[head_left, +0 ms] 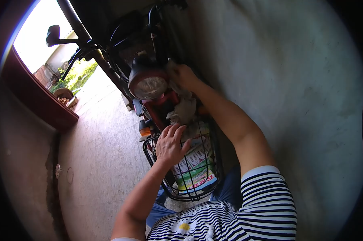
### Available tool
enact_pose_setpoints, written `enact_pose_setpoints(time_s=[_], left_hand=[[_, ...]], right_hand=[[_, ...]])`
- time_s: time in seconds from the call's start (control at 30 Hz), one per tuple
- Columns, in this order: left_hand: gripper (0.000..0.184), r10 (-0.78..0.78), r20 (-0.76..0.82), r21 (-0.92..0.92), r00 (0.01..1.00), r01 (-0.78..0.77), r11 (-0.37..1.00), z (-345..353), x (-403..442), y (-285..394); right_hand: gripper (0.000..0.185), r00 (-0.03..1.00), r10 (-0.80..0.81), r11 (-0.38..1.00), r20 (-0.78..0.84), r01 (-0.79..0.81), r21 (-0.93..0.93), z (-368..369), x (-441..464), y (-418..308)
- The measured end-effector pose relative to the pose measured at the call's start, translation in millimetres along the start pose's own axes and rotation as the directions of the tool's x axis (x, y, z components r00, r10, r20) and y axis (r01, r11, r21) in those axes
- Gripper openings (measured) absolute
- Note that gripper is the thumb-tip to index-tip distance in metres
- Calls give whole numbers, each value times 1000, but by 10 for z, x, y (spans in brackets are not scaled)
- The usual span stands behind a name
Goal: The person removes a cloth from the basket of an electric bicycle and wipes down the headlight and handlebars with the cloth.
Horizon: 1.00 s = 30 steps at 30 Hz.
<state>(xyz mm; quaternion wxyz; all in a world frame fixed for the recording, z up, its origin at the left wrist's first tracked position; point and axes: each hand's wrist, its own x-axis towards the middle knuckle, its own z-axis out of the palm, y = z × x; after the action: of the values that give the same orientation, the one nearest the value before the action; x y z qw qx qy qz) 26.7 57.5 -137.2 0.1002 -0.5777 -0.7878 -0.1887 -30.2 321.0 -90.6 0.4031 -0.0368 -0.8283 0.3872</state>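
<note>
My right hand is closed on a pale, dirty rag beside the round headlight of a red motorbike or scooter. The rag hangs down from the hand toward the basket, and the fingertips are partly hidden. My left hand lies on the back edge of the black wire basket, with its fingers stretched out. Inside the basket is a printed plastic bag in white, green and yellow. An orange turn signal shows left of the basket.
Close along the right side runs a pale wall. A mirror and handlebar parts stick out at upper left. The concrete floor leads to a bright doorway, with a dark red door edge at left.
</note>
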Motion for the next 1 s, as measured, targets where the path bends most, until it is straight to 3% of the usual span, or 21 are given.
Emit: enact_pose_setpoints(time_s=[0.07,0.13,0.27,0.33,0.47,0.53,0.57,0.63,0.67,0.7,0.73,0.8,0.9,0.97,1.0], left_hand=[[50,19,-18,10,1000,-19,1000,22,5,-11],[52,-25,20,-8,999,25,1000,-19,11,28],[49,9,12,14,1000,-9,1000,24,-11,-3],[50,17,6,18,1000,-17,1000,17,5,-12],[50,5,25,-6,1000,-5,1000,19,-6,1],[50,2,34,-7,999,-2,1000,13,8,15],[51,-5,38,-2,999,5,1000,12,6,23],[51,-16,42,0,999,16,1000,8,15,28],[51,-25,49,2,998,25,1000,3,21,32],[51,-32,58,2,998,32,999,-2,26,40],[51,-36,59,-2,998,36,999,1,27,41],[51,-42,72,-6,996,43,999,-10,30,45],[52,-25,52,2,998,25,1000,-13,19,35],[52,-30,65,-8,997,30,1000,-5,30,34],[52,-31,68,-19,997,32,999,-20,35,40]], right_hand=[[29,1000,6,1000,-8,-6,21,105,-26,15],[27,983,68,980,-169,-34,194,282,-127,40],[25,984,175,948,-18,-163,272,8,-166,-37],[19,872,480,605,-100,-246,757,-38,-175,-16],[20,808,521,708,-275,-229,668,-275,-237,472],[20,780,502,761,-373,-193,620,-548,-310,268],[20,776,506,760,-376,-195,620,-698,-333,203],[26,754,488,642,-439,30,766,-878,-354,158],[26,754,491,641,-435,25,767,-813,-409,153],[30,835,354,887,-421,-157,434,-700,-514,140],[34,912,238,967,-334,-253,-2,-592,-570,138],[37,990,143,982,-9,-143,-123,-316,-474,121],[30,992,126,992,-30,-125,33,286,-297,344],[24,968,250,838,28,-230,495,427,-227,480],[24,968,251,837,26,-230,496,466,-188,527]])
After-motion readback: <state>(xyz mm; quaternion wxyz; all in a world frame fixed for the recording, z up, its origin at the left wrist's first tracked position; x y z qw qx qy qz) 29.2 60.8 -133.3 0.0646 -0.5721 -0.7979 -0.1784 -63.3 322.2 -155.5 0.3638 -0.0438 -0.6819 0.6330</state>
